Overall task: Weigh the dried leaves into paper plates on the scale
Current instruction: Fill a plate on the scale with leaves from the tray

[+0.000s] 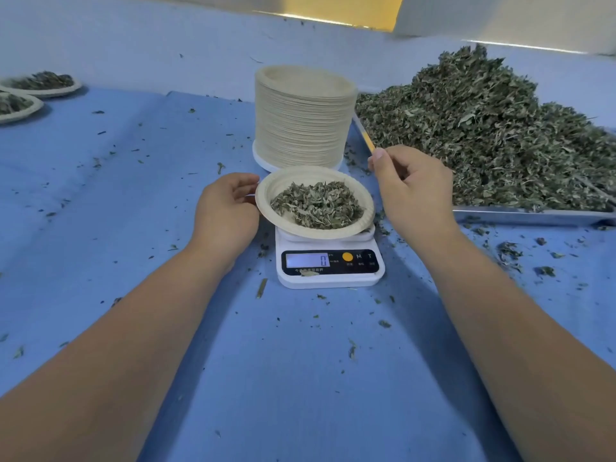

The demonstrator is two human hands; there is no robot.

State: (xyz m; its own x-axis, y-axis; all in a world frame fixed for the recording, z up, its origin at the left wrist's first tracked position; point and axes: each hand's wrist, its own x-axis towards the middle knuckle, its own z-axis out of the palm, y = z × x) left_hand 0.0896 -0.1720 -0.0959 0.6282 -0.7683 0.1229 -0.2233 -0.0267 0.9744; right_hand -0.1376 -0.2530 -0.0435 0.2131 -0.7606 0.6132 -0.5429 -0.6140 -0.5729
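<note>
A paper plate (266, 198) with a small heap of dried leaves (316, 204) is tilted just above the white digital scale (330, 261), whose display reads 0. My left hand (226, 208) grips the plate's left rim with curled fingers. My right hand (413, 188) hovers to the right of the plate with fingers loosely curled, thumb up, holding nothing that I can see. A big pile of dried leaves (490, 128) fills a metal tray (533, 216) at the right.
A tall stack of paper plates (303, 118) stands right behind the scale. Two filled plates (40, 85) sit at the far left edge. Leaf crumbs are scattered over the blue cloth (133, 195).
</note>
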